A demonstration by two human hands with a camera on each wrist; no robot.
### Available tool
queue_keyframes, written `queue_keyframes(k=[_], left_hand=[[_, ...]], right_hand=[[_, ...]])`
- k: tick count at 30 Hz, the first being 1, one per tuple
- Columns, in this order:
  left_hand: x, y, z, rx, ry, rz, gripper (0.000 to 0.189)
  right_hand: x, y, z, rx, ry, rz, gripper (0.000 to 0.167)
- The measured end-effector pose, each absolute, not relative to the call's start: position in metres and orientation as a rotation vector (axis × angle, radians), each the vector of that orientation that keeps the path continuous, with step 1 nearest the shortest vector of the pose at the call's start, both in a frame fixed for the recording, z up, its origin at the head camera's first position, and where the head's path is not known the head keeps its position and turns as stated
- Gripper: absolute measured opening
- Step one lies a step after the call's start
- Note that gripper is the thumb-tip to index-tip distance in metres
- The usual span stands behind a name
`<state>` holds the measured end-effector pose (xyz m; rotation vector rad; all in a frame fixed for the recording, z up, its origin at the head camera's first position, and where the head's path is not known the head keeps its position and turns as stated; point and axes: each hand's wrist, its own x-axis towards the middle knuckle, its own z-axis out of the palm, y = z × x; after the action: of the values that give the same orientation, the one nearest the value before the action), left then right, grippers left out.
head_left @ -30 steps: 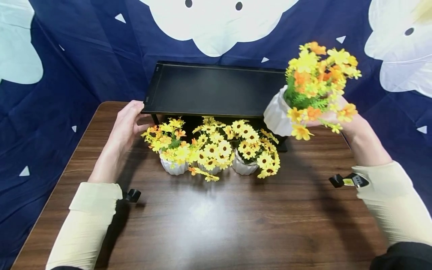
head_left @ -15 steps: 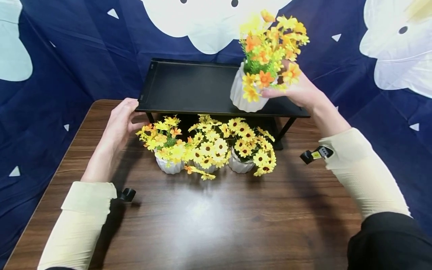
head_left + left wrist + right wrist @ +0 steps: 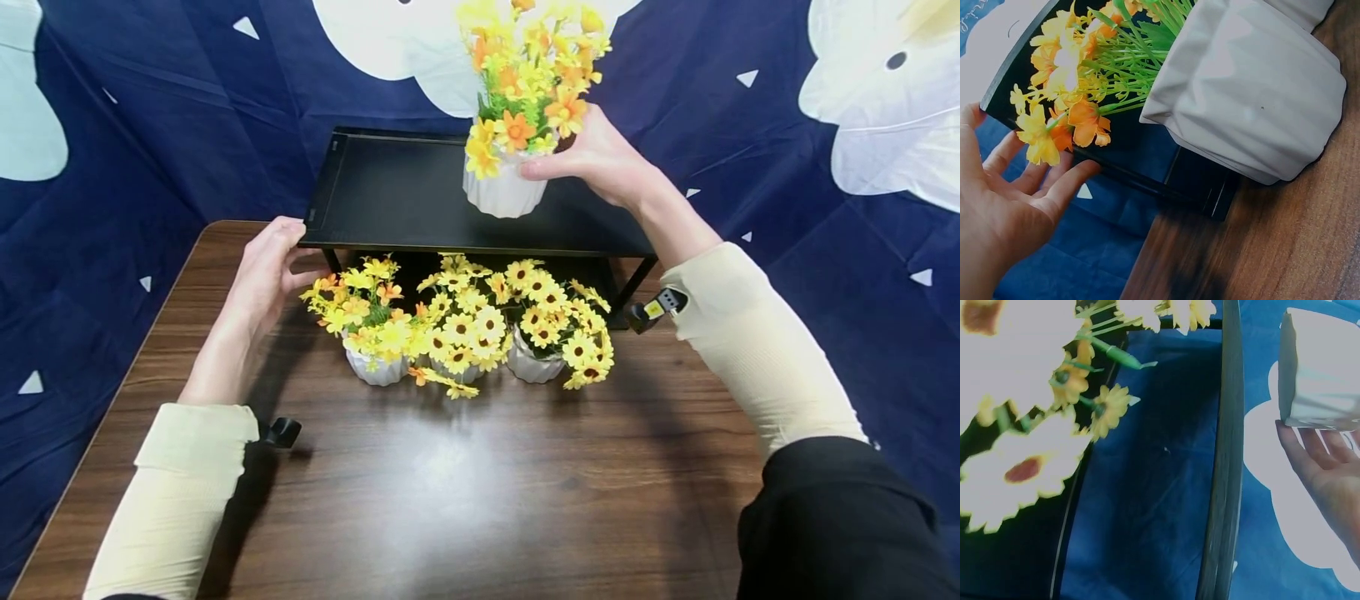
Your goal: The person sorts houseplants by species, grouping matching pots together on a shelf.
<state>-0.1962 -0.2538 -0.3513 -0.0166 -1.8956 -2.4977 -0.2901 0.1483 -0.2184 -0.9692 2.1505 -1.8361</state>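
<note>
My right hand (image 3: 592,162) grips a white fluted flowerpot (image 3: 504,193) with yellow and orange artificial flowers (image 3: 525,92), upright over the black shelf (image 3: 405,196) in the head view. In the right wrist view, the pot (image 3: 1322,372) is apart from the shelf edge (image 3: 1227,456). My left hand (image 3: 266,262) holds the shelf's front left corner; in the left wrist view, fingers (image 3: 1063,187) reach below the board. Three more potted plants stand before the shelf: an orange-yellow one (image 3: 375,367) at left, and two pale yellow ones, in the middle (image 3: 468,333) and right (image 3: 536,362).
The shelf stands on thin legs at the back of a brown wooden table (image 3: 480,500). Directly behind it hangs a dark blue cloth (image 3: 187,125) with white cloud shapes. Flower heads lean out over the table in front of the shelf.
My right hand has carried the flowerpot leftward from beyond the shelf's right end to above its right-middle part. The pot has become upright. My left hand stays at the corner.
</note>
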Motion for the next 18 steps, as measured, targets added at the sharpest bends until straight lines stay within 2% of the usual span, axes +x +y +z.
queue_keyframes(k=[8, 18], left_hand=[[-0.194, -0.252, -0.349, 0.012, -1.927, -2.476, 0.012], [-0.194, -0.249, -0.346, -0.001, -1.933, -2.478, 0.012]], right_hand=[[-0.297, 0.126, -0.219, -0.897, 2.230, -1.746, 0.065], [-0.304, 0.103, -0.227, -0.868, 2.294, -1.634, 0.077]])
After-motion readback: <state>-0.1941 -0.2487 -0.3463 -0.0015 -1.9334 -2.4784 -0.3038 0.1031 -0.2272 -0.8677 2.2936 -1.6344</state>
